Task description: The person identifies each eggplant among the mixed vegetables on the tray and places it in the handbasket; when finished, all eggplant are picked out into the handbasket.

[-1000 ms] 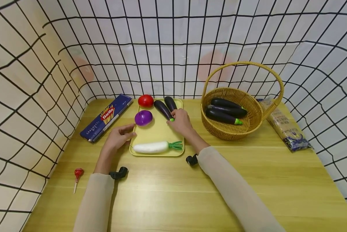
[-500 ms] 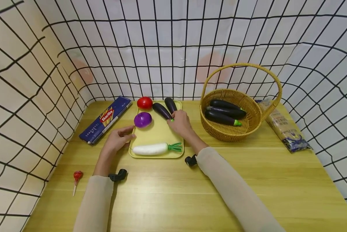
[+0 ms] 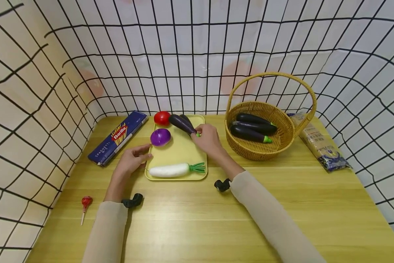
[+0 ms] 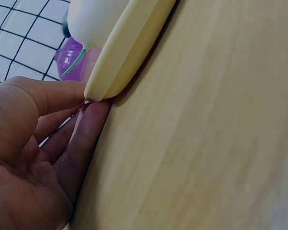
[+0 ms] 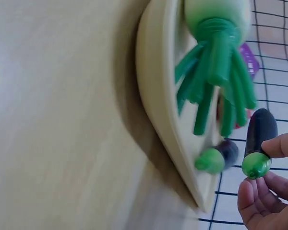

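Note:
My right hand [image 3: 210, 138] pinches a dark purple eggplant [image 3: 181, 123] by its green stem end. In the right wrist view the thumb and fingers close on that eggplant [image 5: 261, 129], raised above a second eggplant [image 5: 225, 153] that lies on the tray. From the head, the held one covers most of the second eggplant [image 3: 185, 118]. My left hand [image 3: 132, 159] pinches the left rim of the pale yellow tray [image 3: 180, 151], thumb over the edge [image 4: 105, 76] and fingers below. On the tray also lie a white radish [image 3: 169, 170], a purple onion-like vegetable [image 3: 160, 137] and a tomato [image 3: 162, 118].
A wicker basket [image 3: 249, 155] with a tall handle stands right of the tray, several eggplants inside. Behind it lies a plastic food bag [image 3: 322, 144]. A blue spaghetti box [image 3: 118, 138] is at the left, a red lollipop [image 3: 86, 204] nearer. Grid-patterned white walls enclose the table.
The two eggplants lay side by side; now one is raised in my right hand and overlaps the other. My left hand keeps its place at the tray rim.

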Motion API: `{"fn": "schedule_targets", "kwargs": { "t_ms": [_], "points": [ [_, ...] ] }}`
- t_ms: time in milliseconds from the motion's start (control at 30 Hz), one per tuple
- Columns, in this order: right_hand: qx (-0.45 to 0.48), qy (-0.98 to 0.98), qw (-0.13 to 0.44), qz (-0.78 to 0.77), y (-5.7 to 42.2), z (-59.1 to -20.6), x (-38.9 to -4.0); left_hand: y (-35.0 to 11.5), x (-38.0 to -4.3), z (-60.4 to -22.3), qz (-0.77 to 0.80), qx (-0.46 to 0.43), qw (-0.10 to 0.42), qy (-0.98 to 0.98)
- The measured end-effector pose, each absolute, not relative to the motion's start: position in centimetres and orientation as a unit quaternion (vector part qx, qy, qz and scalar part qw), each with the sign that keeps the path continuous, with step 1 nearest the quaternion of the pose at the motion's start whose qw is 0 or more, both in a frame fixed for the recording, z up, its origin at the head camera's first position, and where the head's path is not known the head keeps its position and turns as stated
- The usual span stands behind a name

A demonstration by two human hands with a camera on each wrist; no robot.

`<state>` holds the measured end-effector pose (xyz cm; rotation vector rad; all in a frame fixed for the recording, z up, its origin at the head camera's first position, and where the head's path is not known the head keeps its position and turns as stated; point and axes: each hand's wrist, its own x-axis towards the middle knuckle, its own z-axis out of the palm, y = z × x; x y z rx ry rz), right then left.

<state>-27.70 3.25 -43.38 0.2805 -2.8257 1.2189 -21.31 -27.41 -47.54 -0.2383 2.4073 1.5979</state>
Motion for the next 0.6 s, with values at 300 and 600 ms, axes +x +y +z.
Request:
{"fn": "schedule_targets", "kwargs": {
  "t_ms": [300, 600],
  "points": [
    [0.124, -0.909, 0.032, 0.397, 6.5, -41.4, -26.2, -27.4, -21.3, -47.4, 0.549, -0.080, 0.121, 0.823],
    [0.146, -0.903, 0.074, 0.397, 11.1, -39.7, -24.4, -27.4, -21.1, -47.5, 0.548, -0.083, 0.122, 0.823]
  ]
}}
